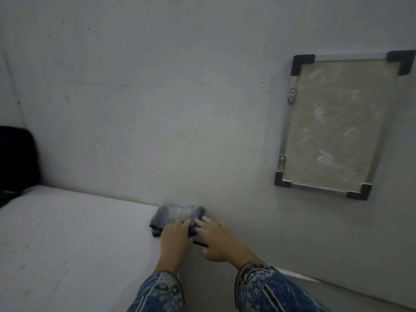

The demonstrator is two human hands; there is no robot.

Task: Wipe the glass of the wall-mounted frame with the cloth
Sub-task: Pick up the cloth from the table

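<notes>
A white table (74, 239) stood against a pale wall (146, 97) marked with faint scuffs. At the table's far left corner sat a black object (15, 161), blurred.

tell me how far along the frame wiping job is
Done: nothing visible; the frame's glass looks dusty and smeared all over. In hand: the left hand and right hand rest on the folded cloth on the white surface. Left: lifting it, wiping.

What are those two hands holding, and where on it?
Both the left hand and right hand rest on the near edge of the folded grey cloth; whether they actually grip it cannot be told.
</notes>
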